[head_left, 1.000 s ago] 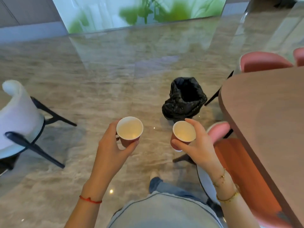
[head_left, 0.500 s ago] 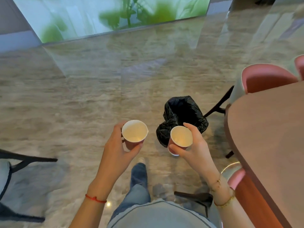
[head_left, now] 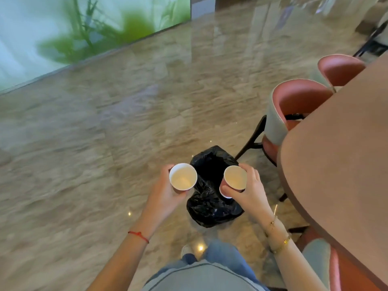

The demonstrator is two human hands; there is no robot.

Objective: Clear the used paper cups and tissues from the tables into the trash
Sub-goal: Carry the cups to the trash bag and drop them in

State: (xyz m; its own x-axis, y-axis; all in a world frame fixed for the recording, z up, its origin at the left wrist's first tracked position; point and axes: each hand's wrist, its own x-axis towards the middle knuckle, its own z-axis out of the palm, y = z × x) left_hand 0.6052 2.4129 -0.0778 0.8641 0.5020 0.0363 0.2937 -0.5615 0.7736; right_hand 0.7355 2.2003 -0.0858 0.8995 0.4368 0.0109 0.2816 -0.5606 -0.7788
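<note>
Where the polished marble floor (head_left: 105, 154) runs up to a blurred green-and-white wall panel (head_left: 63, 28), a person stands beside the rounded end of a long brown table (head_left: 340, 164). Two pink chairs (head_left: 294, 106) with pale outer shells are tucked against its far edge, and a third pink seat shows near the bottom right corner.

A black trash bag (head_left: 210, 206) sits on the floor just in front of the person's feet, its mouth gaping open and turned upward. Both arms reach out over it.

The left hand (head_left: 165, 192) wraps around one paper cup (head_left: 183, 177), thumb on the near side and fingers curled round the far side; that cup is upright and hangs over the bag's left edge. The right hand (head_left: 249, 192) clasps the second paper cup (head_left: 234, 178) in the same way, tilted slightly toward the left, over the right side of the bag's opening. Both cups have white insides and reddish-brown outsides; no print, logo or lettering can be read on either, nor on the bag.

A thin red string (head_left: 138, 235) circles the left wrist, and gold chain bracelets (head_left: 277, 238) circle the right.
</note>
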